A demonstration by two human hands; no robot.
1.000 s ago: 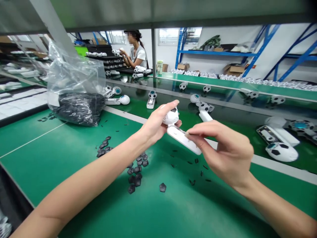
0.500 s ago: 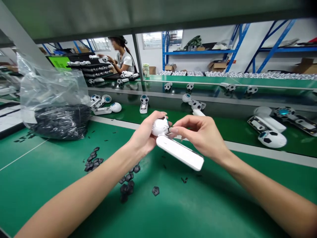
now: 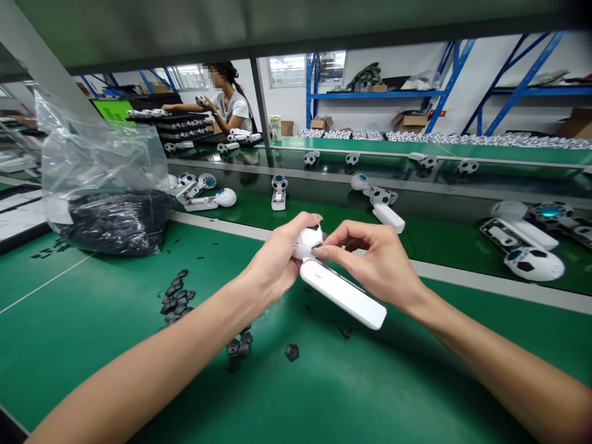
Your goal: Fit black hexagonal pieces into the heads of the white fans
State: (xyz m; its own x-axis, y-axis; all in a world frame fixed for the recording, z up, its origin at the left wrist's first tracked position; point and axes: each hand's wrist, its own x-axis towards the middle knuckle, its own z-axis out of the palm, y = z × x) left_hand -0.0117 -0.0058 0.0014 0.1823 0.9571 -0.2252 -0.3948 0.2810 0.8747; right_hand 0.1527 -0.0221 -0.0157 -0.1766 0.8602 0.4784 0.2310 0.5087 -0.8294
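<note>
A factory room with blue shelving (image 3: 374, 95) lies well behind the ball-headed unit (image 3: 342, 293), as does a co-worker (image 3: 237, 114), farther left. The head view shows a green work surface (image 3: 370, 388) beneath the unit and a conveyor (image 3: 324, 213) just beyond it, carrying similar units.

Left of the unit stands a clear bag (image 3: 111, 160) of dark pieces; between the two, and nearer the person, loose black pieces (image 3: 173, 302) lie scattered.

The left hand (image 3: 277, 262) wraps the unit's ball end, up off the surface, its handle slanting down to the right. The right hand (image 3: 374, 256) is in a closed pinch against the ball; whether it grips anything I cannot tell.

The step in hand looks like seating a small patch in the ball. Next, that would call for steady left-hand support and a square fingertip press.
</note>
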